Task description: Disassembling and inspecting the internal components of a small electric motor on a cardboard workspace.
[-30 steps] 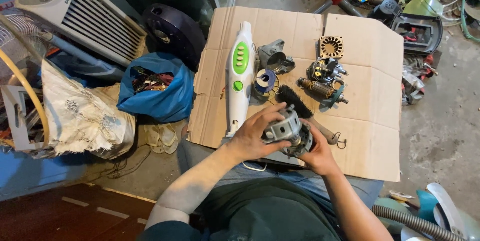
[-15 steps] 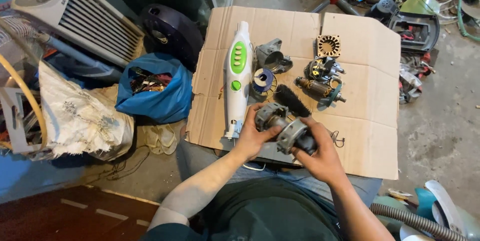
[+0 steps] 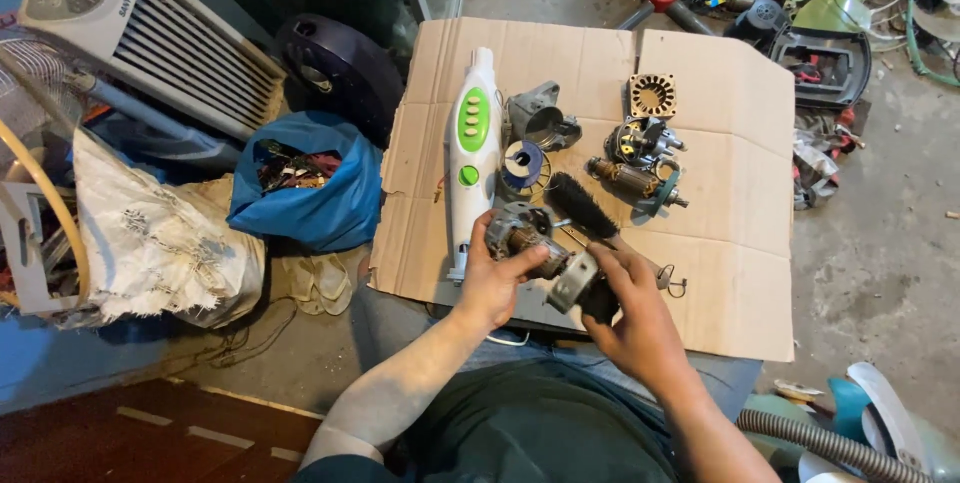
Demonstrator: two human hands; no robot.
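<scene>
Nearest, above the lap: left hand [image 3: 497, 283] clasping a small motor [image 3: 522, 236], right hand [image 3: 630, 308] curled round a grey housing [image 3: 577, 283] (underside hidden by the fingers). Beyond, on cardboard [image 3: 720, 273]: black brush [image 3: 582, 205], white-and-green casing [image 3: 473, 148], further motor parts [image 3: 637, 158].

The motor [image 3: 545, 261] no longer sits bunched between both hands as it did a second ago. Now it lies stretched out level, its round winding end in the left hand [image 3: 497, 281] and its grey bracket end in the right hand [image 3: 632, 315]. The left hand has slid out toward the white handle [image 3: 472, 153], and the right has dropped a little.
</scene>
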